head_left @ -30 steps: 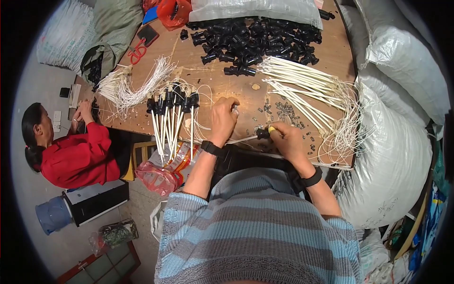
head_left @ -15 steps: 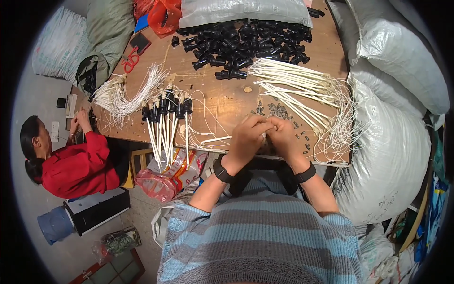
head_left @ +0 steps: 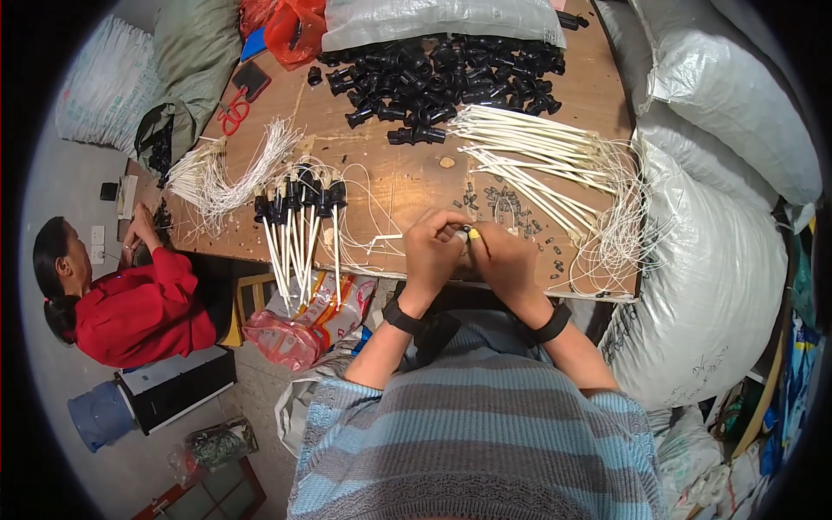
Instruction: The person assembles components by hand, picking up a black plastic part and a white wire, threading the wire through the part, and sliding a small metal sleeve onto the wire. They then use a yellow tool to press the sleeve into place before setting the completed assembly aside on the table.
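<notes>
My left hand (head_left: 431, 256) and my right hand (head_left: 509, 262) are closed and meet at the table's near edge. Between their fingertips shows a small yellow-and-black piece (head_left: 472, 232); its kind is too small to make out, and the fingers cover most of it. A thin white tube (head_left: 387, 237) juts out leftward from my left hand. Just beyond and right of my right hand lie many small dark clips (head_left: 507, 206). To the left, white tubes with black sockets (head_left: 302, 195) on their ends hang over the edge.
Black sockets (head_left: 433, 82) are heaped at the back, before a white sack (head_left: 446, 24). White tubes with wires (head_left: 529, 147) lie right; a wire bundle (head_left: 247, 178), red scissors (head_left: 234, 113) and a phone (head_left: 251, 80) lie left. Full sacks (head_left: 702, 295) flank the right. A person in red (head_left: 143, 303) sits left.
My hands have turned and opened a small gap at the fingertips, so the yellow-and-black piece now shows. The white tube by my left hand has shifted slightly away from the table edge.
</notes>
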`<state>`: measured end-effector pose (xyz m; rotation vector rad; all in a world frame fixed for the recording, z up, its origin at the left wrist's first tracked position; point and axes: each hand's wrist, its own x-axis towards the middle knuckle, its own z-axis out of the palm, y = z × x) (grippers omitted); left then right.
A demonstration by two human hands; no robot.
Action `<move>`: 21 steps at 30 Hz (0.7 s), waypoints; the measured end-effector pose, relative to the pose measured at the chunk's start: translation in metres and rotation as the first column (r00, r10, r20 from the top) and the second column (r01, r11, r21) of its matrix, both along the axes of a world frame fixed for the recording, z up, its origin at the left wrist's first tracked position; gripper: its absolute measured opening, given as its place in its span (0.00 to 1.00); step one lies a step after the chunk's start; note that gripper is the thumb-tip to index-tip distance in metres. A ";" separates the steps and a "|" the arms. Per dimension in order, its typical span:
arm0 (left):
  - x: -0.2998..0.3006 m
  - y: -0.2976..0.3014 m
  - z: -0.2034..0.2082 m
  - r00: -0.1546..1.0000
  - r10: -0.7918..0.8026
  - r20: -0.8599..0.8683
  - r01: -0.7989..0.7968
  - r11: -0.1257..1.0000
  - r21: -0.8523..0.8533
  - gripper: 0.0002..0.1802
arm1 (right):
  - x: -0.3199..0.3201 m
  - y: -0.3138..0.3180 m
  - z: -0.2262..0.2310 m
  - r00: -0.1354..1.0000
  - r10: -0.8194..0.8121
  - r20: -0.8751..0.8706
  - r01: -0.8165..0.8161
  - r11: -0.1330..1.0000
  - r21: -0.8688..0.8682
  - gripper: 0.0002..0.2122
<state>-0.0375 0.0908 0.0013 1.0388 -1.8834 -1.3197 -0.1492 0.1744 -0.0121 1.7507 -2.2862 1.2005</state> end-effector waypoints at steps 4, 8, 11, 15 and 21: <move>0.001 -0.004 0.002 0.999 0.005 -0.045 -0.012 0.988 -0.153 0.12 | 0.002 -0.001 0.009 0.994 0.035 0.106 -0.024 0.995 -0.100 0.04; 0.000 -0.005 0.008 0.997 0.030 -0.068 -0.039 0.989 -0.141 0.11 | -0.003 0.008 0.019 0.926 0.094 0.365 -0.097 0.995 -0.010 0.05; 0.007 -0.010 -0.001 0.999 0.014 0.042 -0.001 0.955 -0.297 0.11 | -0.008 0.010 0.018 0.923 0.021 0.384 -0.081 0.987 0.141 0.06; 0.002 -0.016 0.015 0.996 -0.087 -0.011 0.061 0.778 -0.625 0.17 | -0.026 0.008 0.035 0.340 -0.070 0.938 -0.320 0.929 0.185 0.08; 0.007 -0.017 0.014 0.833 -0.493 0.250 0.537 0.829 -0.154 0.26 | -0.038 0.012 0.034 -0.035 0.085 0.996 -0.233 0.968 -0.091 0.10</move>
